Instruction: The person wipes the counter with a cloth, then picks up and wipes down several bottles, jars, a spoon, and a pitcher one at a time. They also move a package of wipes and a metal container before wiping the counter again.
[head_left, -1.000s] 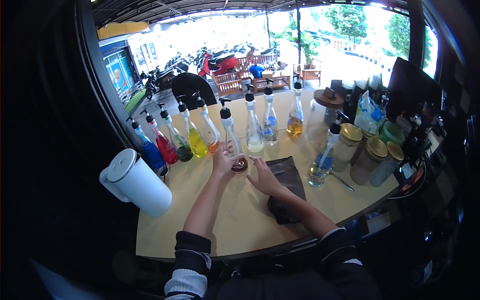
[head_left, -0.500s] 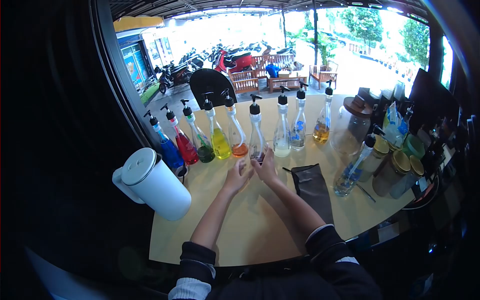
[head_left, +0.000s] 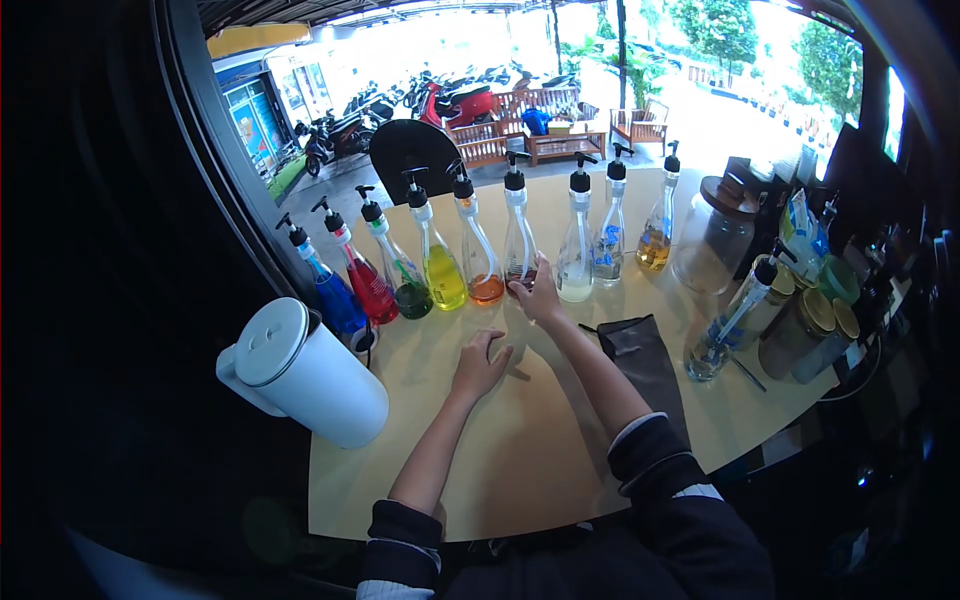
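A clear pump bottle with dark red liquid (head_left: 517, 232) stands in the row, and the fingers of my right hand (head_left: 538, 297) are wrapped round its lower part. My left hand (head_left: 482, 368) hovers over the table nearer to me, fingers apart, holding nothing. Left of the gripped bottle is a pump bottle with orange liquid (head_left: 487, 288); a bottle with pale cloudy liquid (head_left: 575, 282) is on its right. Farther left come pump bottles with yellow (head_left: 443, 276), green (head_left: 412, 298), red (head_left: 372, 292) and blue liquid (head_left: 340, 302).
A white pitcher (head_left: 325, 385) stands at the left. Right of my right forearm lies a dark folded cloth (head_left: 640, 360). Another pump bottle (head_left: 708, 350), gold-lidded jars (head_left: 795, 340) and a large wooden-lidded jar (head_left: 705, 250) occupy the right side. Beyond the table are chairs and motorbikes.
My left hand has drawn back from the dark red bottle toward me. My right hand and that bottle have shifted farther away, into line with the row. The camera view has moved slightly.
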